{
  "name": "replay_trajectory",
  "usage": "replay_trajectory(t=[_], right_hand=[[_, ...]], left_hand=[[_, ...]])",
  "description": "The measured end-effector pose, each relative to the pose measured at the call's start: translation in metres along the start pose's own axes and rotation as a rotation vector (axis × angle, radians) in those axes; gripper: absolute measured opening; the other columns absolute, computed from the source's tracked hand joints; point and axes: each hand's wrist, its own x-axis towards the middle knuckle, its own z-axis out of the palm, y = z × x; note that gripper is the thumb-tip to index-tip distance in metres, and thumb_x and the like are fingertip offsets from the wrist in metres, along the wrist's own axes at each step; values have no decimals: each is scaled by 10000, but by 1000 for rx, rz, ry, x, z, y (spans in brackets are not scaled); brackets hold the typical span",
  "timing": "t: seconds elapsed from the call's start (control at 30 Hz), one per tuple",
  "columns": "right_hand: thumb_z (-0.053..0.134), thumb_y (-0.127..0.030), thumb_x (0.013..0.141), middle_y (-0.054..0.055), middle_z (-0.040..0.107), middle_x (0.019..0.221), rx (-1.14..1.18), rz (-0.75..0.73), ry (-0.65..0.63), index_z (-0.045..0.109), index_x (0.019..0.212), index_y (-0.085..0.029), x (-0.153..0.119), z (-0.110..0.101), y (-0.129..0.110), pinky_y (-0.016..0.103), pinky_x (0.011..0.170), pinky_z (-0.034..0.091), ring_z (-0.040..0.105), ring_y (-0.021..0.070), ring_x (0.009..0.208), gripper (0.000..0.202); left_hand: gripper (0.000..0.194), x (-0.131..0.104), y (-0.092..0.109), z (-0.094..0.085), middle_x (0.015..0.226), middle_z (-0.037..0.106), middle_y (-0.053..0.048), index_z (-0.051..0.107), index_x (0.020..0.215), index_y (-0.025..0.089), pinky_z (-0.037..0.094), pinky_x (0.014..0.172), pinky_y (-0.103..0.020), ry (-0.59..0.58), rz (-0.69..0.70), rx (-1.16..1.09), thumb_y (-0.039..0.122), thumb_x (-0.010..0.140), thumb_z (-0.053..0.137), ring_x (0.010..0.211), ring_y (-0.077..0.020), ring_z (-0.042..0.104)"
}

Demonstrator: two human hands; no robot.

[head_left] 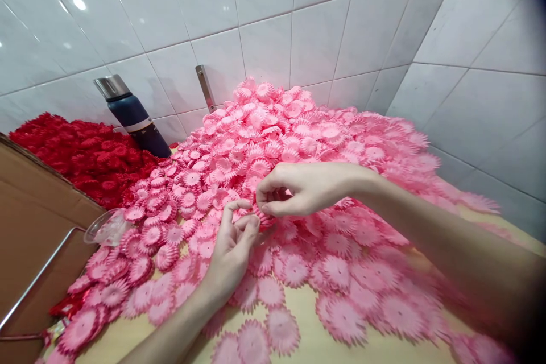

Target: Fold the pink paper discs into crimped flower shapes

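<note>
A large heap of pink scalloped discs (307, 125), each with a small centre hole, spreads over a pale yellow table (298, 301). My left hand (232, 244) is over the front of the heap, thumb and fingers bent together in a pinch. Just above and to its right, my right hand (302, 187) comes in from the right side with its fingertips pinched. The two sets of fingertips nearly meet. Whatever is between them is too small or hidden to make out.
A heap of red discs (89, 153) lies at the back left, beside a dark blue bottle (139, 119) with a metal cap. A cardboard box (38, 222), a clear plastic cup (106, 227) and a thin metal rod (38, 276) line the left. A metal bracket (205, 88) is on the tiled wall (264, 45).
</note>
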Motion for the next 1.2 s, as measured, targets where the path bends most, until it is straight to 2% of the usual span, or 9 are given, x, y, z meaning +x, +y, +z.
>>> replay_trajectory(t=[0.13,0.2,0.3,0.43,0.6,0.8,1.0,1.13,1.2], right_hand=[[479,-155,840,15,639,744,10,3,-11,613,781,-147,0,0,0,217,526,401,524,94,602,146],[481,-160,840,18,644,748,10,7,-12,618,794,-146,0,1,0,218,528,405,529,99,608,145],[492,-164,834,29,655,772,11,3,-17,636,842,-137,1,1,-1,219,530,406,539,104,622,147],[493,-154,818,28,650,767,-3,-5,3,632,831,-137,1,0,1,223,541,407,529,101,614,141],[495,-136,783,-1,582,687,-50,-24,95,581,756,-153,-1,-3,7,229,531,386,488,95,581,92],[508,-145,758,-6,545,669,-85,14,143,549,732,-165,-4,-8,10,239,537,376,467,99,577,53],[505,-154,762,-3,556,669,-41,45,144,556,734,-164,-3,-4,5,233,509,354,463,100,572,60],[491,-156,793,-10,549,662,-18,43,97,561,732,-159,0,1,3,221,478,333,438,86,546,94],[504,-216,835,-13,541,643,-25,61,92,571,730,-155,1,3,2,218,451,313,416,80,518,139]], left_hand=[[273,2,0,-3,701,512,36,552,818,189,465,684,-189,96,21,136,447,857,632,663,-84,493],[318,2,1,-3,708,518,20,571,749,165,439,643,-182,86,30,203,461,844,641,654,-87,472],[286,3,3,-3,765,578,-16,639,787,158,464,716,-228,37,21,274,438,844,646,734,-131,531],[244,3,2,-4,806,606,-25,657,797,176,477,827,-276,46,54,249,412,855,630,841,-171,573],[258,2,-1,-5,789,601,-23,625,779,167,504,760,-282,140,90,203,408,866,598,754,-158,562],[341,0,-2,-5,651,485,26,494,633,183,513,759,-287,231,156,244,425,853,593,627,-120,469],[310,0,-1,-6,685,485,21,530,691,171,465,645,-235,205,166,318,416,874,583,641,-115,461],[278,-2,3,-5,723,532,-4,562,688,162,449,664,-243,193,184,446,365,877,583,692,-138,499],[264,-3,5,-4,751,568,-19,583,690,160,451,679,-254,185,202,477,346,877,581,715,-151,522]])
